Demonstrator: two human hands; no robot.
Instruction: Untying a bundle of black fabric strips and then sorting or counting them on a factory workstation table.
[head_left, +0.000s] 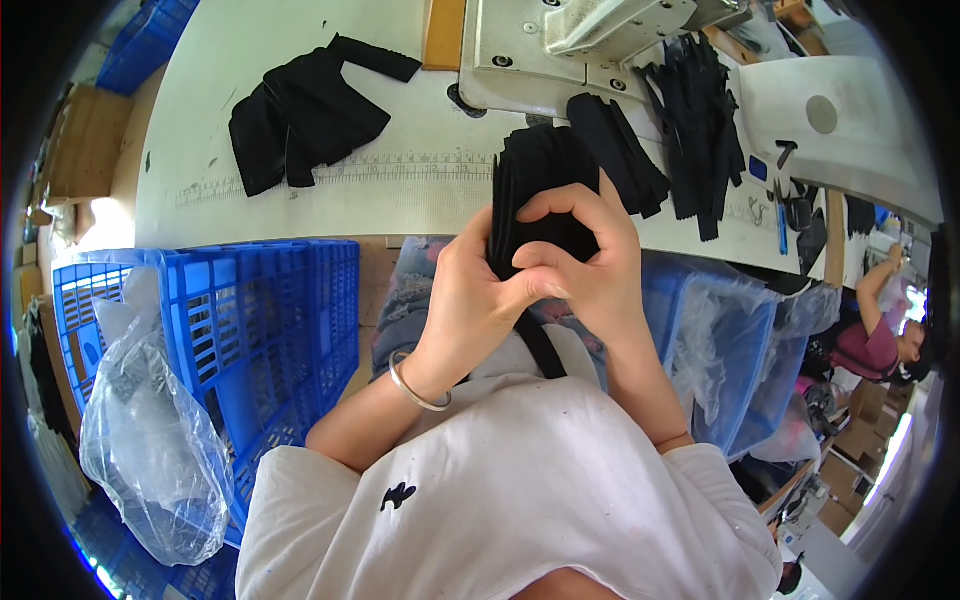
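Black cloth stack (both hands pinch it) is at a table near crates.

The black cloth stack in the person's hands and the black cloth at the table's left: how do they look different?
The held stack is gripped by the left hand and right hand; the left cloth lies loose on the table. The held stack is compact, its layers bundled together; the left cloth spreads unevenly, one strip jutting rightward. Both are black.
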